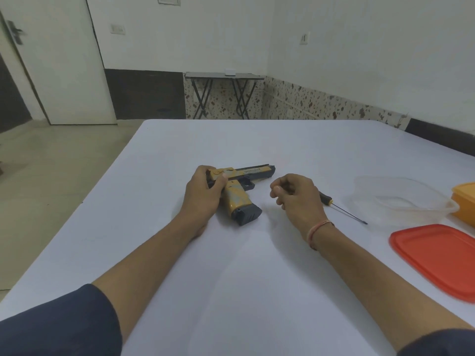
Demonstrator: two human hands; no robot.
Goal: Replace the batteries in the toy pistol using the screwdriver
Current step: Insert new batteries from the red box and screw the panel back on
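Note:
A yellow and dark grey toy pistol (241,191) lies on its side on the white table (244,265), barrel pointing right, grip toward me. My left hand (203,194) grips its rear end, thumb on top of the slide. My right hand (295,196) hovers just right of the pistol with fingers curled; thumb and forefinger are pressed together, and whether they pinch something small I cannot tell. A screwdriver (341,208) with a black handle lies on the table behind my right hand, its tip pointing right.
At the right edge sit a clear plastic container (401,199), an orange box (465,201) and a red lid (437,255). A folding table (223,77) stands by the far wall. A door (59,62) is at the left.

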